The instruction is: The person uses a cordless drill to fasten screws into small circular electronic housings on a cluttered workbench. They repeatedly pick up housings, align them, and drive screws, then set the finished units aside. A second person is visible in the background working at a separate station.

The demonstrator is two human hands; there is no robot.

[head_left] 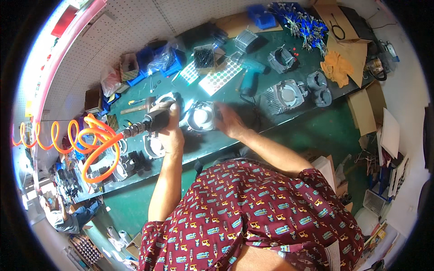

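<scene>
My left hand (172, 133) is wrapped round a black air tool (157, 120), whose metal coupling joins a coiled orange hose (101, 135). Just to the right, a round silver metal housing (201, 116) lies on the green bench top, with a pale disc-like centre. Slightly smeared by motion, my right hand (229, 121) grips this housing at its right edge. The tool's working end is partly hidden by my left hand. Below that hand sits another metal housing (154, 147), and a hammer (135, 107) lies to its upper left.
Finned housings (282, 97) and a teal power drill (251, 74) rest on the bench's right half. Sticker sheets (221, 77), a box of screws (204, 58) and blue bins (169, 63) stand at the back. Orange gloves (337, 68) lie far right. A person (68, 217) sits at lower left.
</scene>
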